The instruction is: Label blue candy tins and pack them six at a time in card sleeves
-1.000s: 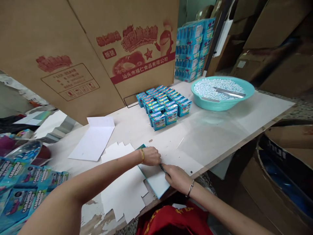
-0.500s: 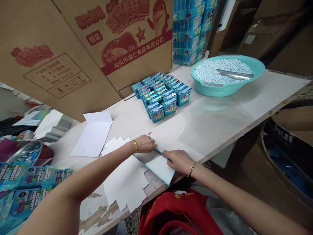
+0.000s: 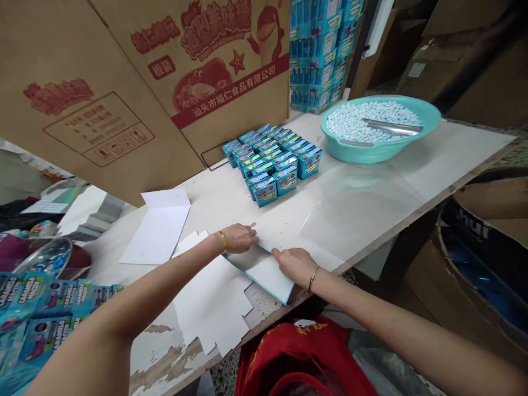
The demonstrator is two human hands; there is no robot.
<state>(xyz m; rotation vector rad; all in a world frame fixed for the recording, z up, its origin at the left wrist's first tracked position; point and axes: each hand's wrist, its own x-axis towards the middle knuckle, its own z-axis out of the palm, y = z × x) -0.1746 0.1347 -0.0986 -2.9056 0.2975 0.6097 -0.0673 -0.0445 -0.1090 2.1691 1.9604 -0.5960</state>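
Observation:
Along the far edge of a white cardboard box blank (image 3: 270, 276) with blue edges, my left hand (image 3: 240, 238) is closed on its left end. The fingers of my right hand (image 3: 294, 265) are closed on the same far edge, farther right. Part of that edge is hidden under my fingers. Beneath and to the left lie fanned, flat white box blanks (image 3: 210, 305), with stepped edges. My left forearm crosses over them. A separate creased white sheet (image 3: 159, 228) rests beyond that forearm.
Small blue candy boxes (image 3: 274, 159) stand in rows past my hands. A turquoise basin (image 3: 367, 151) holds pale candies and a metal scoop (image 3: 394, 127). A large carton (image 3: 144, 99) borders the table's back. Blue packs (image 3: 37, 330) are at lower left.
Both hands have shifted slightly left and away from me on the blank's edge. The blank's near corner has moved a little farther away.

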